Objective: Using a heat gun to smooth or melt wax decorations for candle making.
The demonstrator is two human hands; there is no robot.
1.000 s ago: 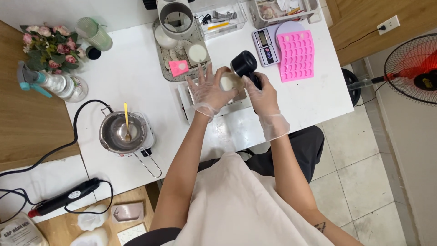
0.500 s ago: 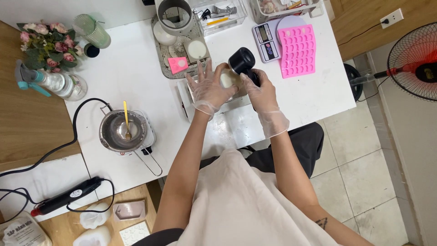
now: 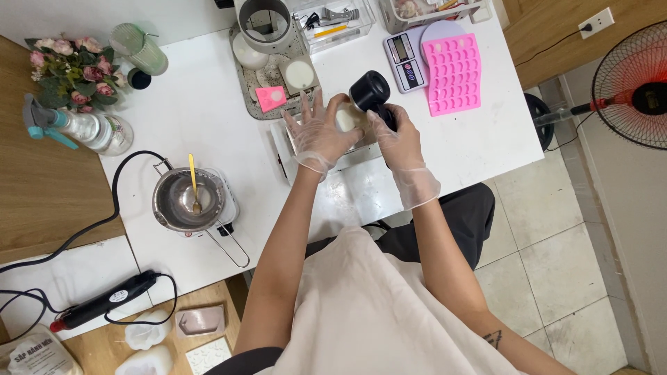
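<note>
We see both gloved hands meeting just above frame centre: the left hand (image 3: 321,133) is spread, fingers splayed, cupped around a small pale candle-like piece (image 3: 345,117) to steady it, while the right hand (image 3: 394,135) is closed around the grip of a black heat tool (image 3: 371,92), nozzle turned towards that piece, which sits between the two hands over a shallow tray (image 3: 326,161) on the white desk (image 3: 208,111). The tray probably keeps drips off the desk. Tight surroundings: grey tray of moulds (image 3: 272,73) just above the left hand, digital scale (image 3: 401,61) and pink silicone mould (image 3: 453,73) just to the upper right. The metal melting pot (image 3: 189,201) with its yellow-handled stirrer (image 3: 193,182) sits well apart at left centre. The near desk edge runs right below the forearms, the right edge sits beyond the pink mould; open room lies mostly between pot and tray.
</note>
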